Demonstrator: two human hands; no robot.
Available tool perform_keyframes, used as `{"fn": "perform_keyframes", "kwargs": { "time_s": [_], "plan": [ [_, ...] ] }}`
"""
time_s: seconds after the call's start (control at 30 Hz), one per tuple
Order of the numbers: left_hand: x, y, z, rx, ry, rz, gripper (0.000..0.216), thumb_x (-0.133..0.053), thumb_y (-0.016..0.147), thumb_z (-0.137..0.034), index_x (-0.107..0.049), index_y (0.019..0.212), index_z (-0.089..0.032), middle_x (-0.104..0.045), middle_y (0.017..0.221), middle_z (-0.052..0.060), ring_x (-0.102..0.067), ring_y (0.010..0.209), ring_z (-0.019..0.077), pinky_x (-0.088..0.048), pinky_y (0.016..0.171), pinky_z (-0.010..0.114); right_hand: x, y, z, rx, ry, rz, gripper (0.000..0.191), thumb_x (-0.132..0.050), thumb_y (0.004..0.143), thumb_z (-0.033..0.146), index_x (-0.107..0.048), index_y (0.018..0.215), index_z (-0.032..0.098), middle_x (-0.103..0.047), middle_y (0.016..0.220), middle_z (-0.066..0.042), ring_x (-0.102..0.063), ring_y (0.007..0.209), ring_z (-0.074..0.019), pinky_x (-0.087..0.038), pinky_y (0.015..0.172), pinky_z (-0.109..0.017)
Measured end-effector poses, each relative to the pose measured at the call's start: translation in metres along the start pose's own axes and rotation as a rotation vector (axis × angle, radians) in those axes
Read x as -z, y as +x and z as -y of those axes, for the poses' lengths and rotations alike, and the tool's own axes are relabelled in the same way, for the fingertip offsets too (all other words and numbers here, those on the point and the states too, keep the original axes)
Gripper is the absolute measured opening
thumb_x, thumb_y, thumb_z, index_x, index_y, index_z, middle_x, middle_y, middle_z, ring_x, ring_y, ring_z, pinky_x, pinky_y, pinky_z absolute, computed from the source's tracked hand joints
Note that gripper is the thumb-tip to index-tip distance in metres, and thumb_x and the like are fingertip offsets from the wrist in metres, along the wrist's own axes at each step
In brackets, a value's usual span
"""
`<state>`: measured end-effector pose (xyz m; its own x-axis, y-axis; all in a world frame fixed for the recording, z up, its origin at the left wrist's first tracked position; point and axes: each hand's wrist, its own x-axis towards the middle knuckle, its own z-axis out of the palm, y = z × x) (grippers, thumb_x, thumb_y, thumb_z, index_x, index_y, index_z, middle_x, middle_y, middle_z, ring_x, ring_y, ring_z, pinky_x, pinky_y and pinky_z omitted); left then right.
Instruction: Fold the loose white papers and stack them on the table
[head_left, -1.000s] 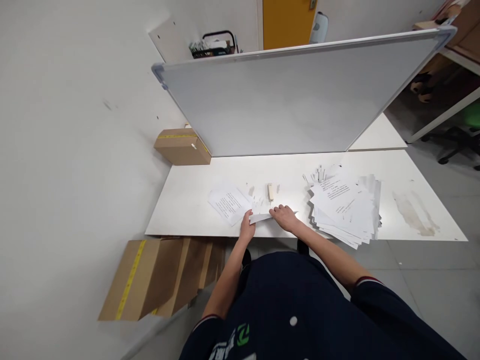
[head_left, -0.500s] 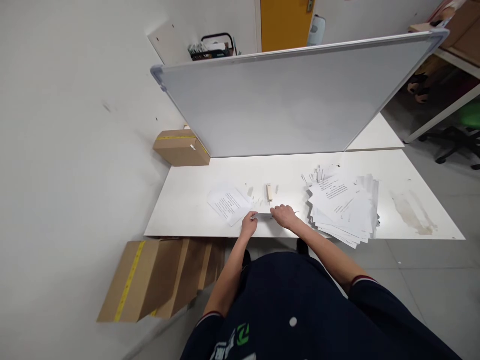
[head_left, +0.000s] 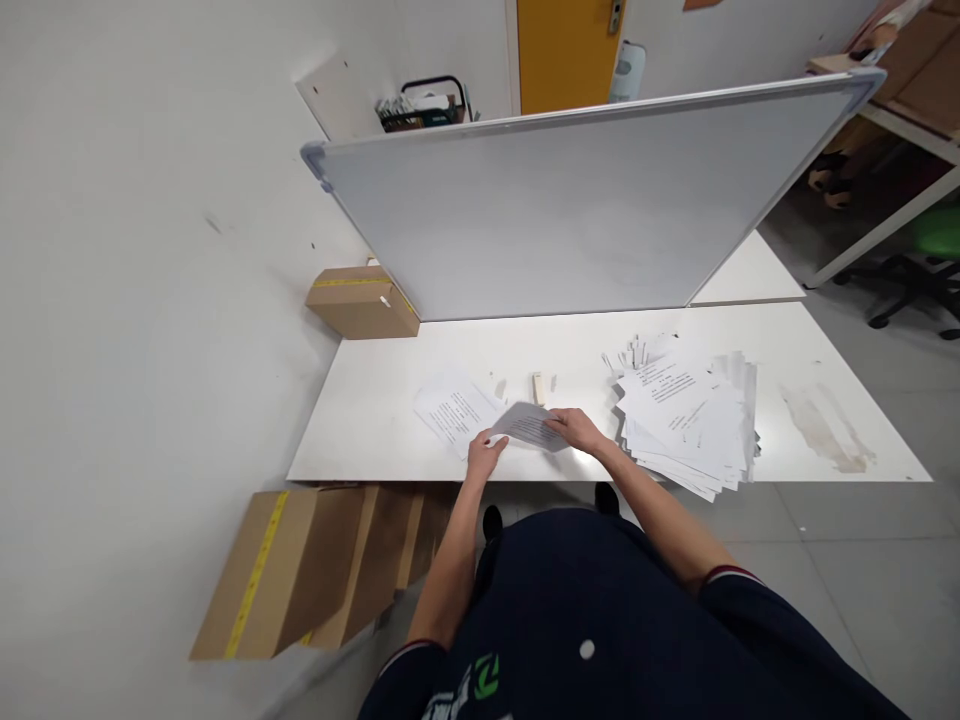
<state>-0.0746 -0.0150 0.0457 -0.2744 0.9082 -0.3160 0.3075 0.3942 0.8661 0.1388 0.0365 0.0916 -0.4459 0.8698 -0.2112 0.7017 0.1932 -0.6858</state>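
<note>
A: State of hands?
B: Left hand (head_left: 484, 455) pinches the left end of the held paper (head_left: 527, 425); right hand (head_left: 576, 428) is clamped on its right side. Hands apart, paper between them.
A: Paper position?
B: Over the front part of the table (head_left: 375, 410), tilted, printed face showing. Can't tell if it's 1 sheet or more.
A: Around it?
B: Small off-white block (head_left: 538, 388), stapler-like, just beyond. Printed pages (head_left: 454, 408) near the left hand, big paper stack (head_left: 690, 420) off to the right of the right hand.
A: Risks?
B: 4, my read:
1. If it's several sheets, uneven pinch lets them slide out of line.
2. Hands pushed closer would buckle or crease it; it's thin.
3. Low sweep left could drag the loose pages, since nothing visible pins them.
4. Stack is ragged and its near corner hangs past the table edge. Right forearm is near; a bump could send sheets to the floor (head_left: 847, 510).
A: Block?
B: Easily knocked if the paper's far edge catches it.
</note>
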Motion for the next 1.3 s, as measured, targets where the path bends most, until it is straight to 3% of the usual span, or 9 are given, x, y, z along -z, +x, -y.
{"fn": "perform_keyframes", "kwargs": {
  "time_s": [0.13,0.23,0.3,0.43,0.67,0.77,0.87,1.07,1.3],
  "plan": [
    [0.005,-0.003,0.001,0.033,-0.232,0.105,0.032,-0.061,0.063,-0.041,-0.064,0.077,-0.012,-0.062,0.065,0.004,-0.053,0.058,0.011,-0.039,0.052,0.021,-0.011,-0.002,-0.012,-0.076,0.424,-0.009,0.032,-0.045,0.075,0.042,-0.065,0.077,0.018,-0.065,0.074,-0.002,-0.059,0.071,-0.0189,-0.042,0.059,-0.024],
    [0.002,-0.005,-0.004,0.001,-0.233,0.151,0.036,-0.058,0.065,-0.046,-0.061,0.056,-0.011,-0.053,0.045,0.001,-0.046,0.044,0.0084,-0.036,0.047,0.021,-0.022,-0.004,-0.022,-0.111,0.56,-0.018,0.034,-0.05,0.071,0.043,-0.067,0.082,0.015,-0.066,0.076,-0.002,-0.06,0.072,-0.0205,-0.045,0.061,-0.025],
    [0.001,-0.006,-0.011,-0.054,-0.186,0.131,0.035,-0.057,0.066,-0.045,-0.062,0.06,-0.011,-0.051,0.043,0.0,-0.045,0.043,0.0084,-0.037,0.047,0.021,-0.025,-0.003,-0.027,-0.119,0.584,-0.026,0.034,-0.053,0.069,0.042,-0.067,0.083,0.014,-0.066,0.077,-0.003,-0.06,0.072,-0.0212,-0.046,0.062,-0.026],
    [0.001,-0.011,-0.028,-0.213,-0.095,0.074,0.031,-0.052,0.072,-0.04,-0.065,0.085,-0.015,-0.059,0.058,0.0,-0.052,0.053,0.0107,-0.042,0.055,0.023,-0.022,0.002,-0.035,-0.08,0.607,-0.081,0.028,-0.056,0.067,0.036,-0.068,0.083,0.016,-0.067,0.081,-0.002,-0.06,0.079,-0.0224,-0.046,0.069,-0.029],
    [-0.005,-0.014,-0.029,-0.375,0.015,0.053,0.026,-0.047,0.077,-0.03,-0.062,0.097,-0.021,-0.063,0.098,0.005,-0.057,0.085,0.0151,-0.044,0.074,0.026,-0.037,0.009,-0.041,-0.094,0.711,-0.193,0.023,-0.055,0.065,0.031,-0.065,0.079,0.016,-0.065,0.079,-0.003,-0.059,0.077,-0.0188,-0.045,0.071,-0.03],
    [-0.01,-0.01,-0.022,-0.33,0.028,0.071,0.027,-0.05,0.075,-0.03,-0.061,0.097,-0.02,-0.063,0.095,0.005,-0.057,0.082,0.0148,-0.044,0.071,0.026,-0.048,0.009,-0.042,-0.09,0.711,-0.209,0.022,-0.056,0.064,0.03,-0.064,0.078,0.016,-0.065,0.077,-0.004,-0.058,0.075,-0.0179,-0.045,0.07,-0.03],
    [-0.011,-0.006,-0.022,-0.255,0.083,0.099,0.027,-0.048,0.075,-0.035,-0.063,0.089,-0.017,-0.064,0.075,0.004,-0.056,0.066,0.013,-0.042,0.061,0.024,-0.054,0.011,-0.042,-0.125,0.735,-0.209,0.025,-0.057,0.063,0.032,-0.064,0.081,0.015,-0.066,0.082,-0.005,-0.059,0.078,-0.0196,-0.045,0.072,-0.031],
    [-0.005,0.003,-0.026,-0.095,0.011,0.126,0.031,-0.052,0.071,-0.041,-0.062,0.071,-0.012,-0.051,0.044,-0.002,-0.047,0.044,0.0108,-0.036,0.048,0.023,-0.042,0.012,-0.038,-0.233,0.752,-0.13,0.03,-0.06,0.062,0.033,-0.064,0.083,0.012,-0.066,0.081,-0.007,-0.06,0.076,-0.0221,-0.047,0.065,-0.03],
    [-0.001,0.006,-0.016,0.015,-0.27,0.172,0.037,-0.06,0.066,-0.041,-0.064,0.084,-0.01,-0.065,0.071,0.007,-0.057,0.065,0.0154,-0.043,0.058,0.026,-0.019,-0.012,-0.035,-0.196,0.83,0.093,0.035,-0.059,0.067,0.041,-0.062,0.089,0.014,-0.066,0.085,-0.006,-0.061,0.07,-0.0188,-0.047,0.057,-0.025]
  ]
}}
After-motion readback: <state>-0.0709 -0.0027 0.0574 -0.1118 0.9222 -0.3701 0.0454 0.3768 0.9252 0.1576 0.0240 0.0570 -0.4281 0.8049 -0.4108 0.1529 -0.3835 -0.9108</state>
